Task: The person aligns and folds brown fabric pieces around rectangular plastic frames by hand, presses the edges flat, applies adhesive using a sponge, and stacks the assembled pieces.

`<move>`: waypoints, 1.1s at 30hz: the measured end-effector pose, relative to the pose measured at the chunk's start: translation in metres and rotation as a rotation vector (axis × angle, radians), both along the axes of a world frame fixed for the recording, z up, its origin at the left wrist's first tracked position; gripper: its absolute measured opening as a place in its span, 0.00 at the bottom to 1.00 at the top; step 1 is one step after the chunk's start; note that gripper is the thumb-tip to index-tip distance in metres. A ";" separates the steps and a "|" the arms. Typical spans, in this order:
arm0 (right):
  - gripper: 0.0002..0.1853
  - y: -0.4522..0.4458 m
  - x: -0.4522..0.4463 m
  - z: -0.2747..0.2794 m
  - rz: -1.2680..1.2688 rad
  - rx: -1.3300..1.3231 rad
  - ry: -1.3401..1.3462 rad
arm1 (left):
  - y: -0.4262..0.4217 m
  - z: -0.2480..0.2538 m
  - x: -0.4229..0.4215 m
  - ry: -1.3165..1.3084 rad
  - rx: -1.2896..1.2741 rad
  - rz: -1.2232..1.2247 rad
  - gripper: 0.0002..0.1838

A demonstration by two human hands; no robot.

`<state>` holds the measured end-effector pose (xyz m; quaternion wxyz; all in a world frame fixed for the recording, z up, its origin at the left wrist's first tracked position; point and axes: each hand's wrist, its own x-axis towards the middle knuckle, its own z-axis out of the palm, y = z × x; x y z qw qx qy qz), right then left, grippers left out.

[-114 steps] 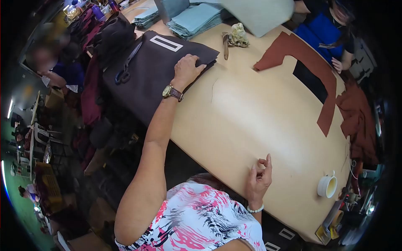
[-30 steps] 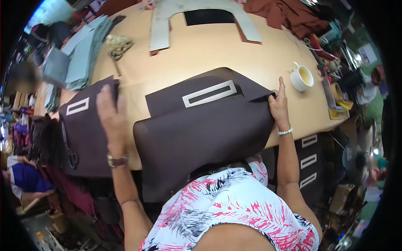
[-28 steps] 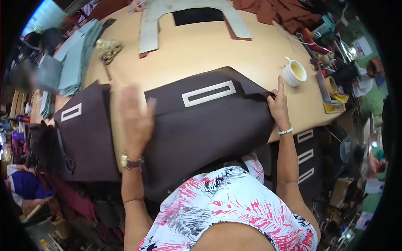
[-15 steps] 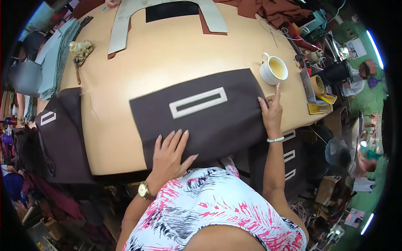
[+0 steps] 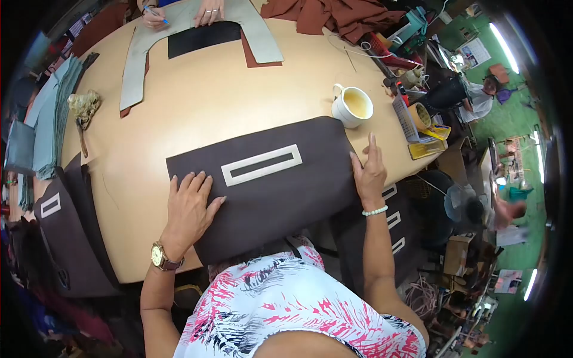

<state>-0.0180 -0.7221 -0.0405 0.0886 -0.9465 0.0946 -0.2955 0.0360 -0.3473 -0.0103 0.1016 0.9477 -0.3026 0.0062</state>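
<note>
A dark brown fabric panel (image 5: 268, 209) lies on the table in front of me, its near edge reaching my body. A white rectangular frame-shaped patch (image 5: 231, 181) is attached to its upper middle, with dark fabric showing inside. My left hand (image 5: 190, 209) rests flat on the panel's left side, fingers spread. At the right edge, my right hand (image 5: 371, 178) is open, thumb against the panel and fingers stretched out beside it. Just beyond the panel's far right corner stands a white cup (image 5: 349, 114) of yellowish liquid.
Across the table (image 5: 185, 122), another person's hands hold a blue pen (image 5: 156, 14) and press a pale curved template (image 5: 136, 71). More dark panels (image 5: 77, 238) hang at the left edge, others with white frames (image 5: 358, 244) at right. A grey basket (image 5: 410, 122) stands right.
My left hand has slid left across the panel toward its left edge. My right hand stays at the right edge. The view has shifted, and the other person's hands now show more fully.
</note>
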 end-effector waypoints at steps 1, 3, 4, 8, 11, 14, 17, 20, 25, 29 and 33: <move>0.35 0.000 0.008 0.010 -0.016 -0.116 -0.005 | 0.001 0.002 0.007 0.019 -0.017 -0.028 0.22; 0.31 -0.003 0.025 0.037 0.031 -0.187 0.001 | 0.000 0.009 0.020 0.093 -0.017 -0.060 0.20; 0.29 -0.004 0.033 0.049 0.052 -0.221 0.006 | -0.003 0.016 0.028 0.142 0.001 -0.067 0.20; 0.31 -0.005 0.066 0.078 -0.028 -0.406 0.352 | -0.003 0.010 0.060 0.224 -0.142 -0.126 0.23; 0.36 -0.006 0.093 0.085 -0.060 -0.418 0.551 | -0.002 0.013 0.076 0.435 -0.107 -0.095 0.24; 0.38 -0.013 0.112 0.073 -0.111 -0.457 0.663 | 0.005 0.006 0.078 0.480 -0.230 -0.086 0.24; 0.37 -0.026 0.121 0.060 -0.149 -0.496 0.674 | 0.011 0.000 0.070 0.451 -0.311 -0.054 0.25; 0.31 -0.027 0.114 0.079 -0.123 -0.391 0.604 | 0.013 -0.007 0.067 0.430 -0.358 -0.047 0.25; 0.12 -0.039 0.084 0.083 -0.046 -0.339 0.410 | 0.013 -0.005 0.067 0.460 -0.348 -0.042 0.25; 0.19 -0.042 0.068 0.065 0.012 -0.435 0.453 | 0.014 -0.007 0.067 0.448 -0.359 -0.047 0.25; 0.20 0.001 0.055 0.076 0.065 -0.338 0.505 | 0.016 -0.007 0.066 0.438 -0.353 -0.063 0.25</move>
